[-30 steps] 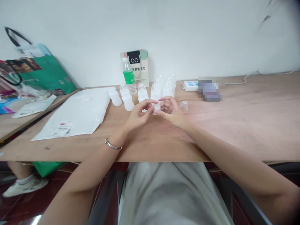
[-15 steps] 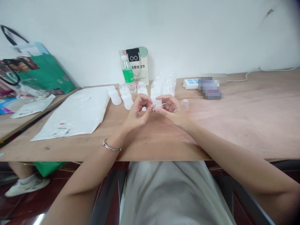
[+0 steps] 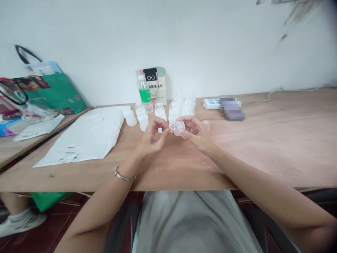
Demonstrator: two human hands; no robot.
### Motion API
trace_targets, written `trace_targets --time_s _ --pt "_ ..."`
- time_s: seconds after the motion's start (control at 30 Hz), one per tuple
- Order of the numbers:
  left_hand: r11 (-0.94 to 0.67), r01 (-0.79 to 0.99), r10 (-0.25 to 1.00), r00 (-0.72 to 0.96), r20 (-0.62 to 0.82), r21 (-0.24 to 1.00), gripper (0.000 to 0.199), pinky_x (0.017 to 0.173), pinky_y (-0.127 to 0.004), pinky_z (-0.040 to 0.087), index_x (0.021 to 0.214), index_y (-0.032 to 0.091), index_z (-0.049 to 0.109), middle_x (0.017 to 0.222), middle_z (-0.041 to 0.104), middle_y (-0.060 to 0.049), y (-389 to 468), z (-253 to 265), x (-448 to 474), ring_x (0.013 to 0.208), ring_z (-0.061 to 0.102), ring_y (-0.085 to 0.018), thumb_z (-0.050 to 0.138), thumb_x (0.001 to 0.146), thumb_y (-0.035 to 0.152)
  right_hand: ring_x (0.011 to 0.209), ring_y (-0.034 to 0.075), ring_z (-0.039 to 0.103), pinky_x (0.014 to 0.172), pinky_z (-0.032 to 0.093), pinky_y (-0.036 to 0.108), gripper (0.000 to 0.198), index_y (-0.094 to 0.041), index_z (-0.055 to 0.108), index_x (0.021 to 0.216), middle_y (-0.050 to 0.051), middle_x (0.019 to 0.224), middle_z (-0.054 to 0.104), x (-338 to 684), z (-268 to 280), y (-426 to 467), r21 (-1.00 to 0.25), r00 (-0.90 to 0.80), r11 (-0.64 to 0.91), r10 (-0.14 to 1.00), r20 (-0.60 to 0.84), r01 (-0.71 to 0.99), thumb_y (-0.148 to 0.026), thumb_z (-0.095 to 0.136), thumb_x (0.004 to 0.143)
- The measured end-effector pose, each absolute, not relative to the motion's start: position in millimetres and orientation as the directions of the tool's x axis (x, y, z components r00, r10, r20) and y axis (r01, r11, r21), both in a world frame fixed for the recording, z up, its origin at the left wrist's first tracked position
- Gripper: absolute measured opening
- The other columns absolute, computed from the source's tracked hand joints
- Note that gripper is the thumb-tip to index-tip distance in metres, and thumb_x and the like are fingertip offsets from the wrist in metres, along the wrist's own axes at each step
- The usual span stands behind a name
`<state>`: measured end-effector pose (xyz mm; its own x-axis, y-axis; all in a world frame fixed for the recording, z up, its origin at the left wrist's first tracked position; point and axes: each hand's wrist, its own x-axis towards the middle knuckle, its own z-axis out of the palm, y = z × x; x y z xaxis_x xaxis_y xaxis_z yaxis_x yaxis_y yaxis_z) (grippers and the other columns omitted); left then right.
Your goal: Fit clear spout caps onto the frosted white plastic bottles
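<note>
Over the table, my right hand point(image 3: 197, 135) grips the ribbed collar of a clear bottle nipple point(image 3: 178, 127) between thumb and fingers. Pinched at the nipple's tip are the thumb and forefinger of my left hand point(image 3: 155, 137). Just behind my right hand a clear dome cap point(image 3: 206, 124) rests on the wood, partly covered by the fingers. Beyond my hands stand several small milky baby bottles with clear domed tops point(image 3: 142, 119). One white bottle body point(image 3: 129, 116) at the left end of the group has no dome on it.
A white plastic mailer point(image 3: 86, 137) lies flat on the wooden table point(image 3: 263, 151) at left. A water bottle point(image 3: 144, 95) and paper bag point(image 3: 159, 84) stand by the wall. Right of them are a power strip point(image 3: 210, 103) and blurred-out object point(image 3: 232, 108). A person's shoe point(image 3: 23, 223) shows below.
The nipple's clear rounded part now shows between my hands, where mostly the ribbed collar showed before. My hands are slightly farther apart. The view has tilted up a little.
</note>
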<state>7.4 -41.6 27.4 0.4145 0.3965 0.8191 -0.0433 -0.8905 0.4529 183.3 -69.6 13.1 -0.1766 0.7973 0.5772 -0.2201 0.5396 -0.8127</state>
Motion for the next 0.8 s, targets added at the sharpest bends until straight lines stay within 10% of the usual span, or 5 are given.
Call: trace_targets --time_s 0.23,0.6,0.8 --pt "-0.973 -0.046 0.189 0.415 0.890 0.228 0.018 0.059 -0.022 0.041 0.090 0.020 0.041 0.076 0.050 0.002 -35.8 19.0 4.9 0.065 0.050 -0.008 0.052 0.085 0.008 0.087 0.014 0.061 0.081 0.051 0.030 0.031 -0.027 0.060 0.103 0.001 0.092 0.066 183.3 12.4 -67.9 -0.819 -0.187 0.514 0.804 0.564 -0.256 -0.035 0.072 0.075" --pt "-0.862 -0.091 0.451 0.312 0.836 0.499 0.015 0.061 -0.021 0.049 0.095 0.021 0.040 0.080 0.050 0.002 -49.9 25.1 12.7 0.068 0.054 -0.007 0.053 0.088 0.017 0.077 0.012 0.065 0.074 0.055 0.025 0.031 -0.023 0.068 0.103 0.001 0.092 0.070 188.0 8.4 -64.6 -0.850 -0.383 0.134 0.849 0.363 -0.509 -0.033 0.073 0.074" --pt "-0.973 -0.003 0.201 0.467 0.861 0.229 0.024 0.061 -0.023 0.046 0.111 0.020 0.051 0.079 0.057 -0.001 -48.6 27.9 10.7 0.067 0.053 -0.010 0.055 0.088 0.025 0.080 0.012 0.066 0.074 0.056 0.022 0.035 -0.020 0.066 0.106 0.004 0.094 0.070 191.8 7.0 -65.3 -0.851 -0.495 -0.003 0.815 0.302 -0.525 -0.038 0.069 0.076"
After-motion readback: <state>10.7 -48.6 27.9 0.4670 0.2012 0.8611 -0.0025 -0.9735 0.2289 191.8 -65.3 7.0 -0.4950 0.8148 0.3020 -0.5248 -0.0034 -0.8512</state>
